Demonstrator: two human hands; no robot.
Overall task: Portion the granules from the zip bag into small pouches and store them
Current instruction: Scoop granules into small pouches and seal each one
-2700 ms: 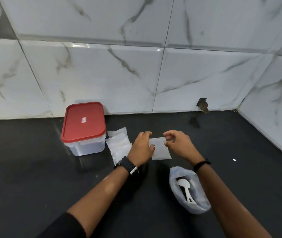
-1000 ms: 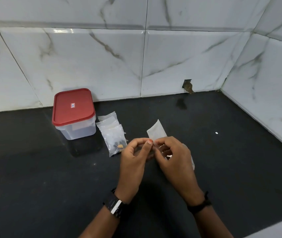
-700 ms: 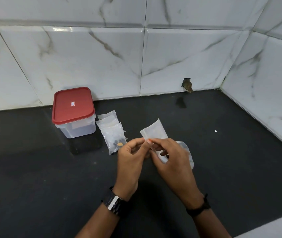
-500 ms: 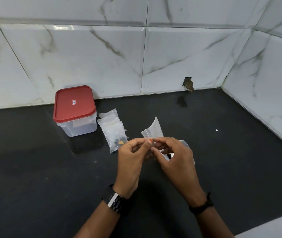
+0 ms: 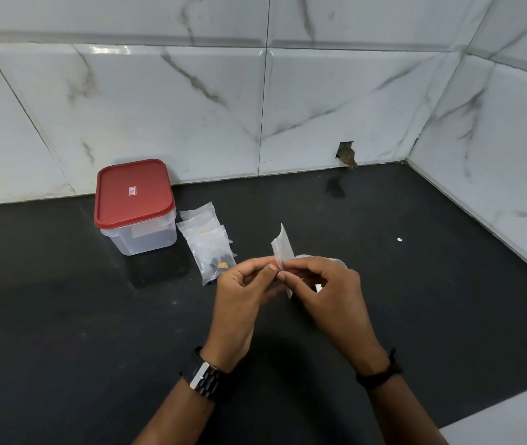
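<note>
A small pouch (image 5: 282,246) of clear plastic is held above the black table (image 5: 63,316), pinched at its middle between the fingertips of both hands and standing on edge, so that one end points up and away while the other end shows below the fingers. The left hand (image 5: 245,292) is clamped on the pouch with thumb and forefinger, the other fingers curled beneath; the right hand (image 5: 326,289) is clamped on it from the opposite side in the same pinch, and the two sets of fingertips are met almost together. Whether granules are inside the pouch cannot be told. Just behind the right hand, part of a larger clear zip bag (image 5: 336,262) is seen lying on the table, mostly hidden by the fingers. To the left of the hands, a small stack of pouches (image 5: 207,239) is laid flat on the table, and dark and orange bits are seen through the topmost one. Just beside that stack, toward the wall, a clear plastic container (image 5: 142,239) is set, closed with a red lid (image 5: 133,192). A metal-link watch (image 5: 206,379) is worn on the left wrist and a dark band (image 5: 381,374) on the right. The table is backed by white marble-patterned tiles (image 5: 191,107).
</note>
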